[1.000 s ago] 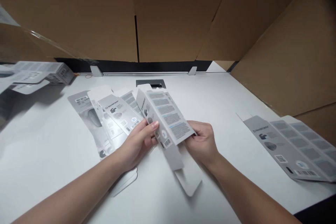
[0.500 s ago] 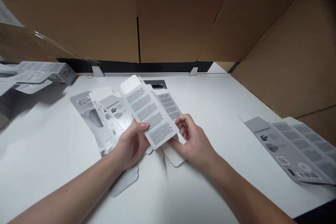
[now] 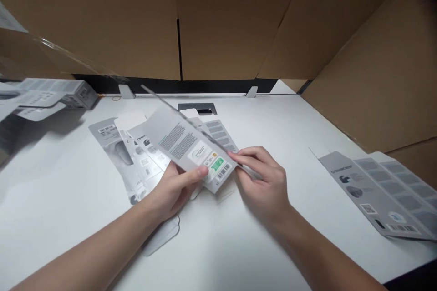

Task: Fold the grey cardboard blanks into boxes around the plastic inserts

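In the head view a grey printed carton with text, a green label and a barcode is held tilted above the table, partly folded open. My left hand grips its lower left side, thumb on the printed face. At its near right end, my right hand pinches the edge and a flap between thumb and fingers. Beneath and to the left lie several flattened cartons, overlapping. Another flat carton lies just behind the held one. The inside of the held carton is hidden.
Flat grey cartons lie at the right edge of the white table. More cartons, one box-shaped, are piled at the far left. Large brown cardboard stands along the back and right. A dark slotted plate is set at the back.
The held carton has turned, now showing a face with a green label and barcode instead of the text-only panel. My right hand has shifted slightly right and closed on its edge.
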`<state>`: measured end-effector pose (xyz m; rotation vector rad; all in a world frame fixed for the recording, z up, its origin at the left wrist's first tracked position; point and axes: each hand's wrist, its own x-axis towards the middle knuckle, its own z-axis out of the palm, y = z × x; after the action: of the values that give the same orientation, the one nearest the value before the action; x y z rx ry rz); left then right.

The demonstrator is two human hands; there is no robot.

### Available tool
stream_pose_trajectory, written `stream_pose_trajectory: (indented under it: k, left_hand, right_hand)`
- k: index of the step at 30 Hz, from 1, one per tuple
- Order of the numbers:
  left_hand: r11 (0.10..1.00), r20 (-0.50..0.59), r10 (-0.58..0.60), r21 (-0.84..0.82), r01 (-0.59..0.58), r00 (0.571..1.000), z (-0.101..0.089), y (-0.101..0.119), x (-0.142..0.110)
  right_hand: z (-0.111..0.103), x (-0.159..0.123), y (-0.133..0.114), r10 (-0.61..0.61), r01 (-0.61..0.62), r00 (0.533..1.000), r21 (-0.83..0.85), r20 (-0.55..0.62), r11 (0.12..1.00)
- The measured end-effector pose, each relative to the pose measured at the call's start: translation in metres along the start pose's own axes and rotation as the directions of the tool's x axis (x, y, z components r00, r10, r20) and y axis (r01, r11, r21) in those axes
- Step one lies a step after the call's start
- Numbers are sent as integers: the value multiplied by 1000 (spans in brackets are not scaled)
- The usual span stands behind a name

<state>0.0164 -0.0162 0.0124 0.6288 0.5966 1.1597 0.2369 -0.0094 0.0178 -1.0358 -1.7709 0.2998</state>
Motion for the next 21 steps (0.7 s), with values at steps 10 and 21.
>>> stream_pose_trajectory:
  k: [10,21]
  left_hand:
    - [989,-113,23,-141,-39,993,-8,9,6]
    - [987,20,-120,-106,121,993,-6,13,1]
  right_hand:
    - [-6,3,-13,-4,4,1000,36,20,999]
    - [0,2,-6,-134,-6,935,393,328,920]
